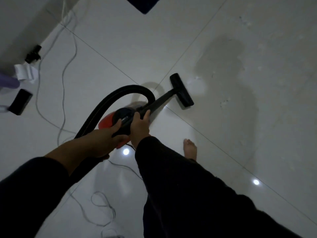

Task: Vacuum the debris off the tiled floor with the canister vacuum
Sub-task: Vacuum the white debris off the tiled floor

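Note:
A red and black canister vacuum (109, 119) hangs above the white tiled floor (137, 48). My left hand (109, 134) grips its black carry handle. My right hand (140, 122) grips the black wand (161, 98), which runs forward to the flat black floor nozzle (181, 91) resting on the tiles. A ribbed black hose (109, 98) arcs from the canister to the wand. Pale specks of debris (247, 23) are scattered on the tiles to the right of the nozzle, with a whitish patch (197, 83) right beside it.
Thin grey cords (63, 79) snake over the floor at left and below my arms. A black box (20, 102), white paper (25, 73) and a small black object (33, 54) lie near the left wall. A dark mat corner (144, 4) is at top. My bare foot (190, 148) stands behind the wand.

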`<state>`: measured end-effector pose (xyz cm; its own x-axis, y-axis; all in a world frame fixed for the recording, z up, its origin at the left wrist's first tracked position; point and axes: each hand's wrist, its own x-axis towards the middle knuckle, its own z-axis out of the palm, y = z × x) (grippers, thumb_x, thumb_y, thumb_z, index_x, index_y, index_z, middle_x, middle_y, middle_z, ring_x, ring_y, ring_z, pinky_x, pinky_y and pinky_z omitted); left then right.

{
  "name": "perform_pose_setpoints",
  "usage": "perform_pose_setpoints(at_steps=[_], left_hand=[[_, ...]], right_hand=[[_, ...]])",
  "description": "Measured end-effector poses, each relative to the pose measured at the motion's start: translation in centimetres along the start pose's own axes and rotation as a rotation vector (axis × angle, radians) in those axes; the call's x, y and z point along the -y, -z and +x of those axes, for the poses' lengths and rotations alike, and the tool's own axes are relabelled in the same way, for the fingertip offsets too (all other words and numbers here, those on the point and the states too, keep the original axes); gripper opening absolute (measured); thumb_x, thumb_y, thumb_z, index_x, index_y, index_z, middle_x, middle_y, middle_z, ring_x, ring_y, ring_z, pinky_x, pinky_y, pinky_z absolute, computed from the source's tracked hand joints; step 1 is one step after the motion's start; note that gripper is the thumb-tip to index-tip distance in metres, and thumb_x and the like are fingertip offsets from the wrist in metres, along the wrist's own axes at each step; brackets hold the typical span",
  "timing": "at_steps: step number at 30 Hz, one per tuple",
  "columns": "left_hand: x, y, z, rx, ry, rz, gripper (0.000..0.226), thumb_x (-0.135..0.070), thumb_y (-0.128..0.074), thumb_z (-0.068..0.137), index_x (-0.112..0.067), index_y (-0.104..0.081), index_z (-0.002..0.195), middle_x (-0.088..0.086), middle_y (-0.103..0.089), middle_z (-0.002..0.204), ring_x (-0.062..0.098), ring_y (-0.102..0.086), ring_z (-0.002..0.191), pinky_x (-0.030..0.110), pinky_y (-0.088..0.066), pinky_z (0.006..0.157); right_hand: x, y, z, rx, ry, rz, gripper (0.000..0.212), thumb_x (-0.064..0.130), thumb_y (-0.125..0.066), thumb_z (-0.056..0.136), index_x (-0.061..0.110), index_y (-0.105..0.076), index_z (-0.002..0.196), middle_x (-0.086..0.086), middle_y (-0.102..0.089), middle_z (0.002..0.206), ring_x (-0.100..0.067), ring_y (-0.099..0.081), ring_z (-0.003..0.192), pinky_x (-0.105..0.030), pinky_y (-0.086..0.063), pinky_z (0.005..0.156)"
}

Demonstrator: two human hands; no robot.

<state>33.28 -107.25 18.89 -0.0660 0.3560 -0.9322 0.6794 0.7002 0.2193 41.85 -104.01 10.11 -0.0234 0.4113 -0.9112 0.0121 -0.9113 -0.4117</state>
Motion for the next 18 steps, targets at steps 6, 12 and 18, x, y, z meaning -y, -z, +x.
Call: perform_pose_setpoints(at_steps=[6, 12, 18], left_hand=[[-1.0, -4.2, 2.4, 0.076, -0.063, -0.151, 0.074, -0.041, -0.040, 0.097, -0.031, 0.011, 0.150, 0.033, -0.056, 0.112, 0.029, -0.059, 0.069, 0.032, -0.049, 0.054], [-0.8, -6.8, 1.2, 0.240, -0.058, -0.352, 0.075, -0.045, -0.041, 0.095, -0.047, 0.015, 0.144, 0.013, -0.058, 0.093, 0.024, -0.067, 0.070, 0.031, -0.058, 0.055], [-0.8, -7.8, 0.4, 0.267, -0.142, -0.560, 0.066, -0.034, -0.044, 0.098, -0.053, 0.000, 0.144, 0.013, -0.049, 0.072, 0.017, -0.052, 0.051, 0.027, -0.050, 0.047]], right_hand=[[-2.2, 2.6, 0.5, 0.054, -0.113, 0.205, 0.069, 0.036, -0.041, 0.099, 0.052, 0.007, 0.146, -0.008, -0.057, 0.114, -0.030, -0.062, 0.109, -0.047, -0.052, 0.095], [-2.4, 5.4, 2.4, 0.044, -0.075, 0.137, 0.066, 0.030, -0.042, 0.099, 0.048, -0.001, 0.148, -0.019, -0.059, 0.119, -0.023, -0.061, 0.082, -0.040, -0.056, 0.078], [-1.8, 6.9, 3.0, 0.048, -0.031, 0.093, 0.065, 0.033, -0.038, 0.102, 0.044, 0.004, 0.150, -0.005, -0.053, 0.099, -0.018, -0.056, 0.081, -0.047, -0.050, 0.099]])
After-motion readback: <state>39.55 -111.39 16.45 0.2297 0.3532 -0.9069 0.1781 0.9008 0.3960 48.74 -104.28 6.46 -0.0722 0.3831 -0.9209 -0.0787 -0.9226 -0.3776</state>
